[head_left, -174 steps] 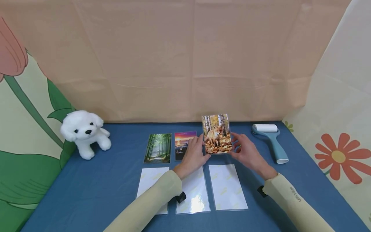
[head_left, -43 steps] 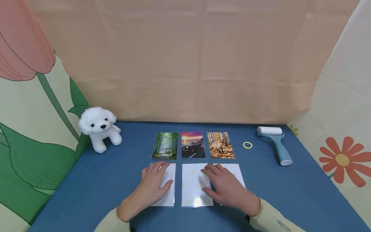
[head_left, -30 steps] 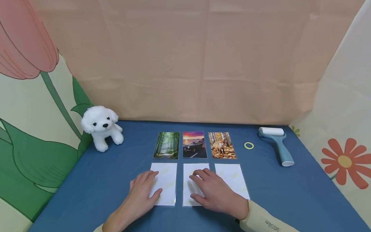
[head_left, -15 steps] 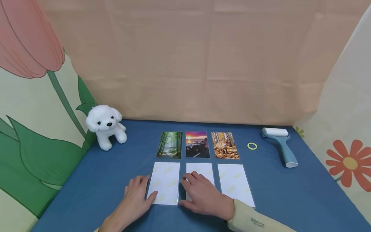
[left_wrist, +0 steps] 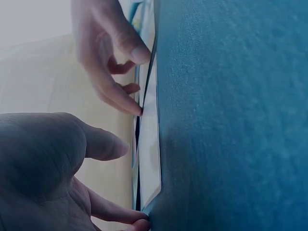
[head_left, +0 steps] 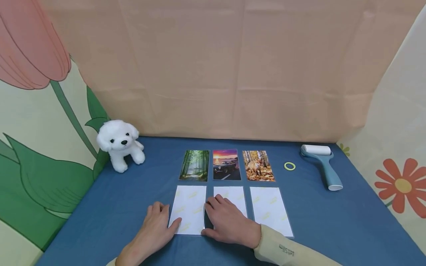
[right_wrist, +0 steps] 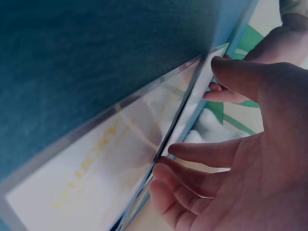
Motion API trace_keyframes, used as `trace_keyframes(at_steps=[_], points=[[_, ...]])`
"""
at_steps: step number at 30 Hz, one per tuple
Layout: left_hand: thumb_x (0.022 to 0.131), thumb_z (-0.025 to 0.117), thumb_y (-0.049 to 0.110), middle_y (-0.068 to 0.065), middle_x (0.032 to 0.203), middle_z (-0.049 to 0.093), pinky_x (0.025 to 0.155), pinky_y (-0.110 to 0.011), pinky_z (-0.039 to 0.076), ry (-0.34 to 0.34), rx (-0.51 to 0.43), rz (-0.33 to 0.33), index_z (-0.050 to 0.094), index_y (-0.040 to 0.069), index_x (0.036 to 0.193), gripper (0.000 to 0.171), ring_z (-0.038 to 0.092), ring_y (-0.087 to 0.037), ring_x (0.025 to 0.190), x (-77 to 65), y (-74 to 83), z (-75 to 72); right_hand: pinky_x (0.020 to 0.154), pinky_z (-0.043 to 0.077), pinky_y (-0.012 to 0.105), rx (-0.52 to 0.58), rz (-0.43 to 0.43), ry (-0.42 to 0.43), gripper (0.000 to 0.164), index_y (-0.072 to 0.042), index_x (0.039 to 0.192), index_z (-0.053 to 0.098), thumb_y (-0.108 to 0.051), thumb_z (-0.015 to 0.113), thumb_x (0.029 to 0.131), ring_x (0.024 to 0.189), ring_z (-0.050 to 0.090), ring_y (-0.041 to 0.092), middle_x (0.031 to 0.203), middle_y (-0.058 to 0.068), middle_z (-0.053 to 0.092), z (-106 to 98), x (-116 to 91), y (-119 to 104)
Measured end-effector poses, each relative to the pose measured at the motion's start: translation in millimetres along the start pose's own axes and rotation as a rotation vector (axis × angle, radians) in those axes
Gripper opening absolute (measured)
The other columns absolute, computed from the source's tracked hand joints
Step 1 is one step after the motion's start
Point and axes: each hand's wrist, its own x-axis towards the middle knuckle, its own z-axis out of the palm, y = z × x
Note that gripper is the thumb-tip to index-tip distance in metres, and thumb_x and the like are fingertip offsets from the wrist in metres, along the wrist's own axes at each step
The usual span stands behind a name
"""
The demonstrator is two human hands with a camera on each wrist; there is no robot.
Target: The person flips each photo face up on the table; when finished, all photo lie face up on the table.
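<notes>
I see left grip (head_left: 155, 224) and right grip (head_left: 229, 223) half-spread, pinching nothing, flanking the left sheet (head_left: 189, 207); uneven pressure could skew it into the middle sheet (head_left: 235, 194).

My right fingers (head_left: 213, 212) hide part of the middle white card (head_left: 234, 193). The head view's bottom edge cuts off my left sleeve (head_left: 112, 262).

Soft, even light fills the head view, shadow edging the roller (head_left: 329, 170) toward eight o'clock. Both wrist views are dim, bluish; the left bleaches toward eleven o'clock, and the right's glossy card (right_wrist: 96, 168) shows reflections.
</notes>
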Motion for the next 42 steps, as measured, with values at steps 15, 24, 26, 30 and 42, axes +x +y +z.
trace_keyframes(at_steps=[15, 24, 26, 30, 42], points=[[0.097, 0.067, 0.032, -0.017, 0.109, 0.044, 0.088, -0.052, 0.039, -0.044, -0.083, -0.029, 0.054, -0.017, 0.132, 0.061, 0.037, -0.036, 0.104, 1.9, 4.2, -1.5, 0.087, 0.047, 0.033, 0.014, -0.005, -0.021, 0.062, -0.008, 0.124, 0.068, -0.059, 0.071, 0.088, 0.102, 0.051, 0.018, 0.124, 0.005, 0.059, 1.3, 2.4, 0.8], [0.097, 0.067, 0.025, -0.020, 0.113, 0.047, 0.093, -0.057, 0.041, 0.014, -0.220, -0.045, 0.059, -0.016, 0.125, 0.050, 0.043, -0.038, 0.107, 2.2, 5.1, -1.4, 0.087, 0.047, 0.032, 0.005, -0.002, -0.028, 0.062, -0.009, 0.124, 0.068, -0.059, 0.071, 0.088, 0.101, 0.049, 0.018, 0.123, 0.005, 0.059, 1.1, 2.3, 0.3], [0.097, 0.066, 0.021, -0.021, 0.113, 0.048, 0.093, -0.057, 0.042, 0.050, -0.255, -0.040, 0.060, -0.015, 0.123, 0.045, 0.047, -0.038, 0.107, 1.4, 6.1, -3.0, 0.088, 0.047, 0.033, 0.001, -0.006, -0.024, 0.062, -0.009, 0.125, 0.068, -0.059, 0.071, 0.088, 0.103, 0.049, 0.018, 0.125, 0.005, 0.058, 1.5, 2.7, 0.2], [0.098, 0.063, 0.016, -0.016, 0.107, 0.053, 0.086, -0.050, 0.046, 0.146, -0.314, -0.017, 0.064, -0.011, 0.120, 0.034, 0.055, -0.029, 0.097, -1.3, 11.5, -8.8, 0.091, 0.047, 0.034, 0.009, -0.028, -0.018, 0.062, -0.009, 0.127, 0.067, -0.057, 0.073, 0.088, 0.107, 0.050, 0.019, 0.130, 0.006, 0.058, 1.2, 3.7, 1.2], [0.107, 0.050, 0.019, -0.006, 0.112, 0.071, 0.085, -0.042, 0.054, 0.253, -0.615, 0.000, 0.069, 0.008, 0.118, 0.025, 0.069, -0.019, 0.094, 1.5, 32.4, -18.1, 0.099, 0.045, 0.040, 0.421, 0.044, -0.073, 0.066, -0.014, 0.156, 0.041, -0.056, 0.042, 0.105, 0.114, 0.056, 0.016, 0.143, -0.001, 0.057, -4.7, 5.7, 7.8]])
